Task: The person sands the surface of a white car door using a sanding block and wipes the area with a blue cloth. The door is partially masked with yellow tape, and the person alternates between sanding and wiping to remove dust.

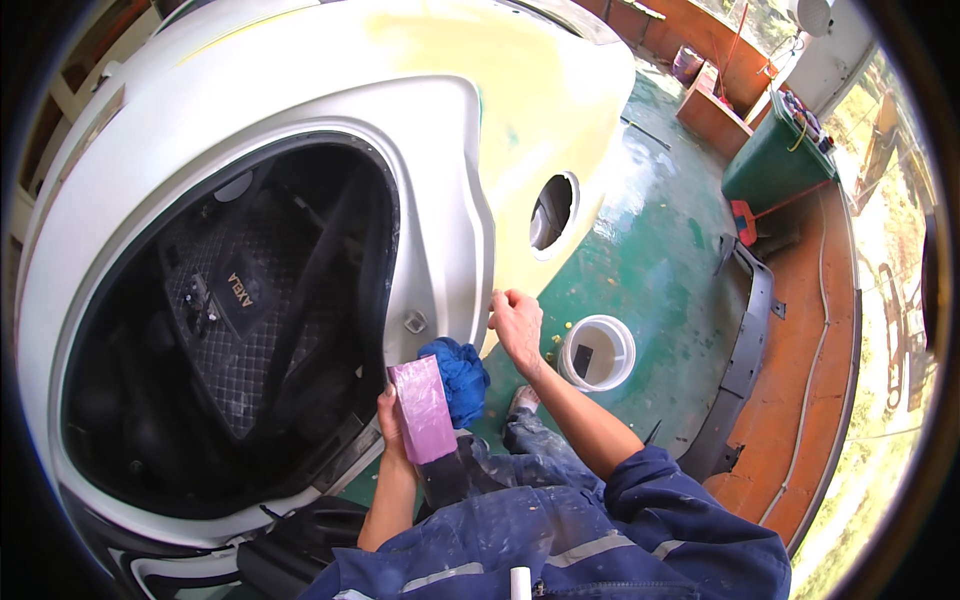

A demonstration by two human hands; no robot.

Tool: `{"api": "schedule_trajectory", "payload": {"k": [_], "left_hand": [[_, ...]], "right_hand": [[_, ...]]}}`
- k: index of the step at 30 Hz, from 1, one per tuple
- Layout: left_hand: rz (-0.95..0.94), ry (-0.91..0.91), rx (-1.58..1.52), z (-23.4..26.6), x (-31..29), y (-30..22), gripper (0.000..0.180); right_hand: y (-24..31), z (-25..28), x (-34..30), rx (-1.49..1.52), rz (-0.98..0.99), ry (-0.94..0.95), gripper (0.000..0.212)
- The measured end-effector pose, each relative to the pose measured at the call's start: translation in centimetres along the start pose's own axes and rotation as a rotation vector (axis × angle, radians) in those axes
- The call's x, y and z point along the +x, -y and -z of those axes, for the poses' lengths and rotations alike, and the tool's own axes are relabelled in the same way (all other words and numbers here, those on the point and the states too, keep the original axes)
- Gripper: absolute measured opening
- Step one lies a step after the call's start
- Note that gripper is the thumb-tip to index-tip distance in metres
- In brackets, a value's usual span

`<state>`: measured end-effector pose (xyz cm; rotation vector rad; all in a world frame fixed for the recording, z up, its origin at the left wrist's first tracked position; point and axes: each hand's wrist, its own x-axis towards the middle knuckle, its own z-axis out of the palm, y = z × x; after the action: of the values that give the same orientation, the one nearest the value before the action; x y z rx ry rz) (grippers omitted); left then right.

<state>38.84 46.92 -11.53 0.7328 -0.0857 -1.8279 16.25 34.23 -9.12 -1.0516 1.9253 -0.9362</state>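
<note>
My left hand [392, 425] is closed on the edge of a flat pink rectangular pad [425, 408] with a wet-looking sheen. Bunched against the pad's far right side is a blue cloth [460, 382]; whether the same hand grips it too is hidden. My right hand [517, 325] has its fingers curled together at the rear edge of the car body [510, 130], beside the open trunk. Anything between those fingertips is too small to make out. Yellowish filler patches cover the white panel around a round lamp hole [553, 212].
A white bucket [597, 353] with a dark piece inside stands on the green floor, right of my right forearm. Farther right, a dark bumper part [740, 360] lies along an orange-brown wall [800, 370]. A green bin [775, 155] stands at the back right. The open trunk [240, 310] is on my left.
</note>
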Motion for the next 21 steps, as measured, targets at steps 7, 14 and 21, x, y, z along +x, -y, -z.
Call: {"api": "schedule_trajectory", "payload": {"k": [7,14,21], "left_hand": [[-0.021,-0.030,-0.042,1.1,-2.2,-1.6,0.061],[-0.023,-0.029,-0.015,0.2,-2.9,-2.7,0.062],[-0.056,0.021,0.072,0.0,-2.7,-3.3,0.065]], "right_hand": [[-1.1,-5.9,3.3,0.240,-0.027,-0.149,0.047],[0.5,-6.4,2.1,0.409,-0.110,-0.177,0.045],[0.0,-7.4,2.3,0.397,-0.047,-0.239,0.048]]}}
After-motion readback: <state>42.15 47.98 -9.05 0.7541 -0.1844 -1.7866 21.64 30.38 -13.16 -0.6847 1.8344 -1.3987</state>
